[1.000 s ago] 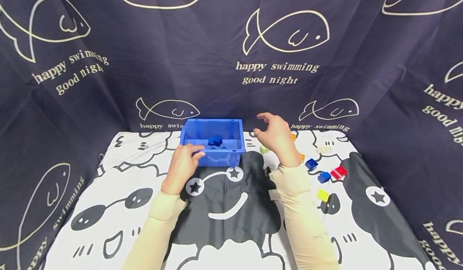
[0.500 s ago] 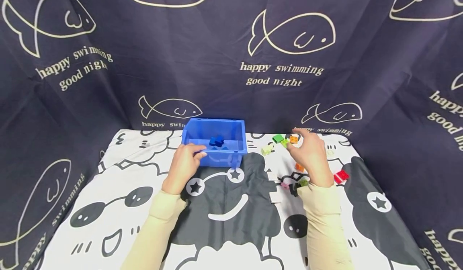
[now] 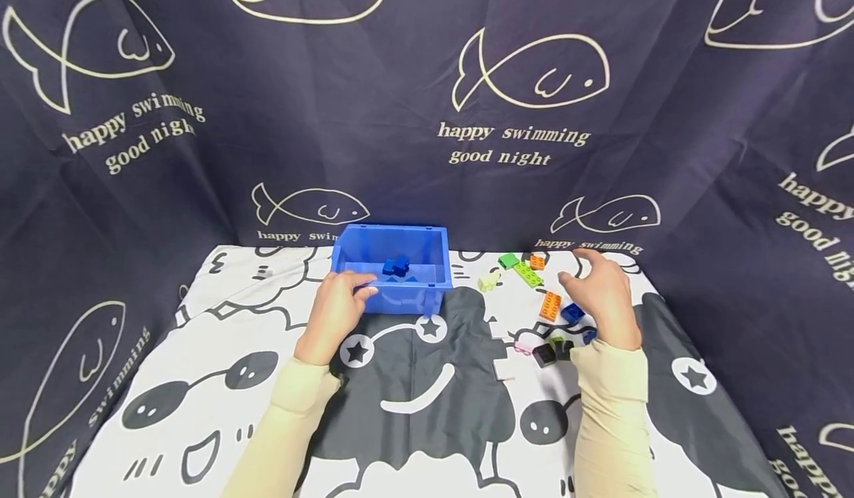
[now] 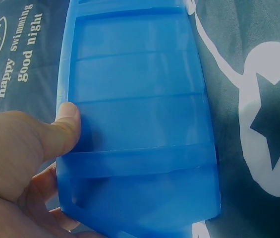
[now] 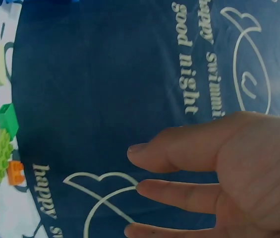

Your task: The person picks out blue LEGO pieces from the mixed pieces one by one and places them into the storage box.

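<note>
A blue plastic bin (image 3: 403, 299) stands near the back of the cloth, with dark blue toy bricks (image 3: 396, 266) inside. My left hand (image 3: 333, 313) grips its near left rim; in the left wrist view the thumb (image 4: 68, 126) lies over the edge and fingers curl beneath. Over the scattered bricks at the right hovers my right hand (image 3: 602, 298), fingers spread and apart from the thumb, nothing between them. Closest to it are a long orange brick (image 3: 550, 305) and a dark blue brick (image 3: 571, 313). The hand and forearm hide part of the pile.
Left of the right hand lie a lime brick (image 3: 528, 274), a green brick (image 3: 508, 261), a small orange brick (image 3: 537, 262) and a pale green brick (image 3: 488, 281). Nearer are a black brick (image 3: 545, 355), a pink piece (image 3: 523, 348) and a white piece (image 3: 503, 369). Dark fabric hangs behind.
My right hand has moved right, from beside the bin to above the bricks, uncovering the orange and lime ones and covering the red one. The left hand keeps its hold on the bin.
</note>
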`<act>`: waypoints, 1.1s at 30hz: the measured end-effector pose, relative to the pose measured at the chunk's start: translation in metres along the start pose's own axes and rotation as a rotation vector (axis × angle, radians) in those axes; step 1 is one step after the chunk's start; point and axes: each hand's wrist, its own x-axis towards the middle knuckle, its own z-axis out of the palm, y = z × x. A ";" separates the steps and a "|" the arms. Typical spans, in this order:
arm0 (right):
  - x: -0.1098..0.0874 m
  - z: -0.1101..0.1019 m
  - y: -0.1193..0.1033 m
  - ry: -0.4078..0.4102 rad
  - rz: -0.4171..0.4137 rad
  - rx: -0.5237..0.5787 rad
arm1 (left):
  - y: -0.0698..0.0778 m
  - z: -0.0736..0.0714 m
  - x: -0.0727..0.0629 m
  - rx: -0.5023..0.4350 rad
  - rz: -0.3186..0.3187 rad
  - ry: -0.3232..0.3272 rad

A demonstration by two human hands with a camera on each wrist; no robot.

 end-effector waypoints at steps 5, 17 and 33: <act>0.010 0.004 0.018 -0.087 0.045 -0.020 | -0.001 0.001 0.002 -0.006 0.014 0.001; 0.027 0.023 0.049 -0.271 0.146 -0.047 | -0.003 0.001 0.001 -0.025 -0.012 -0.008; 0.030 0.050 0.071 -0.371 0.226 0.014 | -0.003 0.002 0.001 -0.011 -0.008 -0.008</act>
